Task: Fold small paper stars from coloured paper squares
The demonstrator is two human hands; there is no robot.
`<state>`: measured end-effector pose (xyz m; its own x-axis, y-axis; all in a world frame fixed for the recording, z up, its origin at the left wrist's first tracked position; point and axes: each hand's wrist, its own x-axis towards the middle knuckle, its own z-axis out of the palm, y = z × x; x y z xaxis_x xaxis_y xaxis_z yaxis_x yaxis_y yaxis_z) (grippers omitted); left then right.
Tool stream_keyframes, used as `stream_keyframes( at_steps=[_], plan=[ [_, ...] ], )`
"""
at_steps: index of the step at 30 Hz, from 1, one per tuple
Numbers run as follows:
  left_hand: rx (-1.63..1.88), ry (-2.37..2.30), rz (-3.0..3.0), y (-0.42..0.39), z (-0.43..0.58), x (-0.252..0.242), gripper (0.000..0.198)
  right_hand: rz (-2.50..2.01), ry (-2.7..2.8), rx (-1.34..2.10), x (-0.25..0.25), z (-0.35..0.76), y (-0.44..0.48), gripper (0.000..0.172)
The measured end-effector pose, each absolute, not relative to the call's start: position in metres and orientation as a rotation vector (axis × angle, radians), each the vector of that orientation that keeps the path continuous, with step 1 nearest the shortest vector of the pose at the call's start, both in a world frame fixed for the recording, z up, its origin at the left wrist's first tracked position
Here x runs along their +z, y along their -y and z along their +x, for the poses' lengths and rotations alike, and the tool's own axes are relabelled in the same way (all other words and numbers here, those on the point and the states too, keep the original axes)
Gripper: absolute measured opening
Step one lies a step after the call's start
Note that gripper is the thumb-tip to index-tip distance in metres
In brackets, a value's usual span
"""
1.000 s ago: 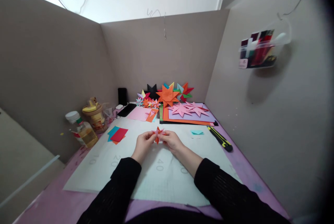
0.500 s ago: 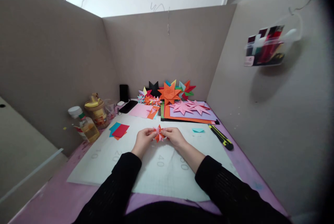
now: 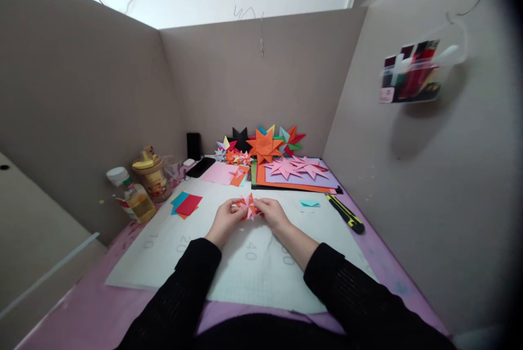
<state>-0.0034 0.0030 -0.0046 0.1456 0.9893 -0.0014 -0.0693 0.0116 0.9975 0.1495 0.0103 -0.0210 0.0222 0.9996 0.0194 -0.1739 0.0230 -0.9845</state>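
A small folded paper star point(image 3: 248, 206), orange and pink, is held just above the white cutting mat point(image 3: 245, 263). My left hand point(image 3: 224, 221) pinches its left side and my right hand point(image 3: 274, 215) pinches its right side, fingers closed on it. Both arms wear black sleeves. A stack of small red, blue and orange paper squares point(image 3: 187, 204) lies on the mat to the left of my hands. A small light-blue folded piece point(image 3: 309, 203) lies to the right.
Several finished paper stars point(image 3: 265, 146) lean on the back wall above coloured sheets point(image 3: 300, 178). A yellow-black utility knife point(image 3: 346, 214) lies at right. A bottle point(image 3: 133, 196), jar point(image 3: 152, 176) and phone point(image 3: 200, 166) stand at left. Cardboard walls surround the purple desk.
The star has turned in my fingers, so more pink shows now. My hands stay in about the same place on the mat; the view shifted slightly.
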Motion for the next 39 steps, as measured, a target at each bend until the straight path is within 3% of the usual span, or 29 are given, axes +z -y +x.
stream_keyframes(
  at_steps=[7,21,39],
  plan=[
    [1.132,-1.024,1.213,-0.004,-0.006,-0.005,0.045,-1.025,1.051,1.377,-0.018,0.154,-0.010,0.032],
    [1.077,-1.102,1.388,-0.009,-0.009,-0.009,0.046,-1.019,1.119,1.292,-0.010,0.157,-0.007,0.031],
    [1.104,-1.123,1.406,-0.009,-0.012,-0.010,0.042,-1.031,1.150,1.400,-0.016,0.154,-0.007,0.040]
  ],
)
